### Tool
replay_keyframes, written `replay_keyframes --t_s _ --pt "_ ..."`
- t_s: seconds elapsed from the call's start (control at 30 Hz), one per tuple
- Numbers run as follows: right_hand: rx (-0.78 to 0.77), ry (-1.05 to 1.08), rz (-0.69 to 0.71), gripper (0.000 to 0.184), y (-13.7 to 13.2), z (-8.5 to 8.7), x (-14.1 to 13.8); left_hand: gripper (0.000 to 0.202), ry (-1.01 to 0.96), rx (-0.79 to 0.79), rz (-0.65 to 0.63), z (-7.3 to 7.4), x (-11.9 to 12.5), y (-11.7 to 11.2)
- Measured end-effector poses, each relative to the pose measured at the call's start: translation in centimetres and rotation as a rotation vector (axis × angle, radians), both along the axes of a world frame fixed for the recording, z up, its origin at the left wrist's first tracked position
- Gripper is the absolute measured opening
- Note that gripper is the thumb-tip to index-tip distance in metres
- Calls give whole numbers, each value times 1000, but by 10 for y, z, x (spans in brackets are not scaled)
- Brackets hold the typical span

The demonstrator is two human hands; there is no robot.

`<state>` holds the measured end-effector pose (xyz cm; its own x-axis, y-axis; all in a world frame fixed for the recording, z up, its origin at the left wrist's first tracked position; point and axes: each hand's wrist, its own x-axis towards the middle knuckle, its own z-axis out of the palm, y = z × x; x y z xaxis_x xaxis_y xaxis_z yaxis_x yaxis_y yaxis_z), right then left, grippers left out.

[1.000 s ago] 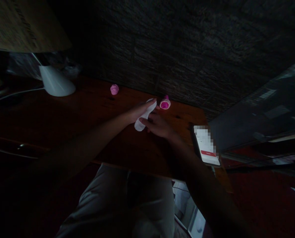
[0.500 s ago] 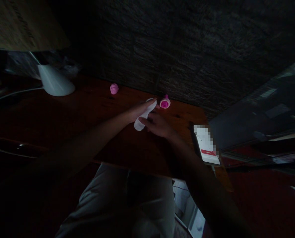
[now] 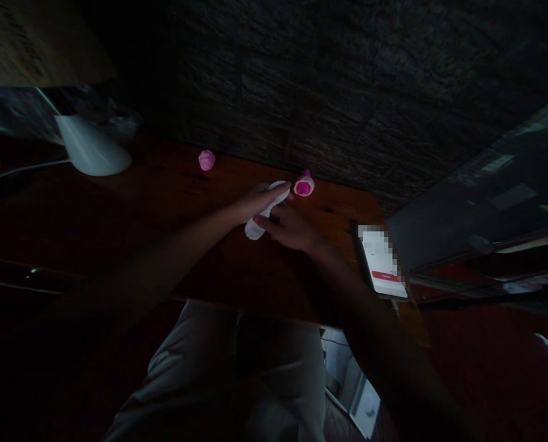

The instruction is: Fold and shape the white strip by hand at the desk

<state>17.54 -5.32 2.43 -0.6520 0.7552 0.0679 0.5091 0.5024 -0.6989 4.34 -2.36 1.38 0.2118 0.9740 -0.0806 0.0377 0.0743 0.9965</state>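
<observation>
A long, flattened white piece with rounded ends (image 3: pixel 256 229), possibly modelling clay, is held slantwise over the table by both hands. My left hand (image 3: pixel 255 202) grips its upper part, the thumb lying along the top face. Lower down, my right hand (image 3: pixel 288 226) pinches its right edge between thumb and fingers. Just beyond the fingertips sits a pale pink cup-like lump with a bright magenta middle (image 3: pixel 304 186). A small crumpled-looking pink ball (image 3: pixel 206 160) rests farther left, near the wall. Dim light hides the fingers under the white piece.
A phone with a lit screen (image 3: pixel 384 270) lies at the right end of the wooden table (image 3: pixel 163 184). On the left stands a lamp with a white base (image 3: pixel 94 150), its cord running left. A dark textured wall (image 3: pixel 301 92) borders the back.
The whole view has shifted slightly, so the table things appear a little farther left and higher. Both hands keep nearly the same hold on the white piece.
</observation>
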Motion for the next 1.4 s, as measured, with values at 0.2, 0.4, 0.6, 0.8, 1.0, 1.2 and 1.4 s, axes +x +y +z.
replay_keyframes --t_s 0.2,0.4,0.6,0.8,1.0,1.2,1.4 --pt "16 -24 -12 37 -1 2 0 38 48 28 3 2 1 -2" --pt "128 -84 16 31 0 0 0 41 116 54 -9 3 1 -4" --pt "198 -118 -8 28 -2 0 -1 43 137 78 -29 3 0 -4" --pt "181 -139 -3 27 -4 3 -1 42 136 105 -45 3 1 -4" --pt "161 -118 31 28 -4 4 0 43 137 136 -65 -3 -1 0" --pt "171 -153 19 31 -4 4 0 42 138 149 -71 -3 0 0" --pt "181 -202 -13 33 -7 6 -1 41 165 159 -61 -2 0 -1"
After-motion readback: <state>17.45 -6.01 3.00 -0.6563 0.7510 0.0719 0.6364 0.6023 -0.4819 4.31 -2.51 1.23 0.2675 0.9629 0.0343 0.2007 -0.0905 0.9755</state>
